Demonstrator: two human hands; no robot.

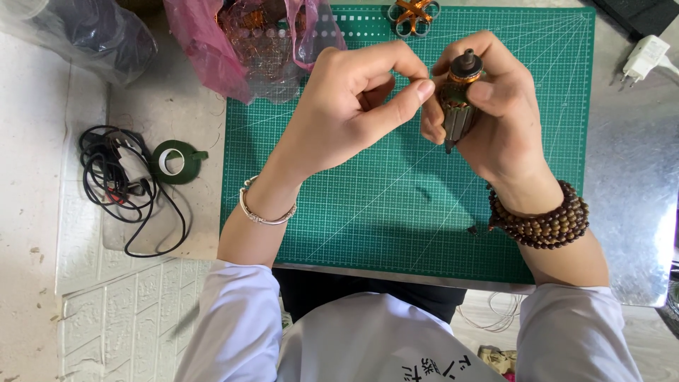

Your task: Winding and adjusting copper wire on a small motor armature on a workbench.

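Note:
My right hand grips a small motor armature upright above the green cutting mat; its metal shaft points up and copper winding shows at the top. My left hand is beside it, thumb and forefinger pinched close to the armature's side, seemingly on a thin wire too fine to make out. A silver bangle circles my left wrist and a brown bead bracelet wraps my right wrist.
A pink plastic bag with copper-wound parts lies at the mat's top edge, next to a copper-wound stator. A green tape roll and a black cable bundle lie left. A white charger sits top right.

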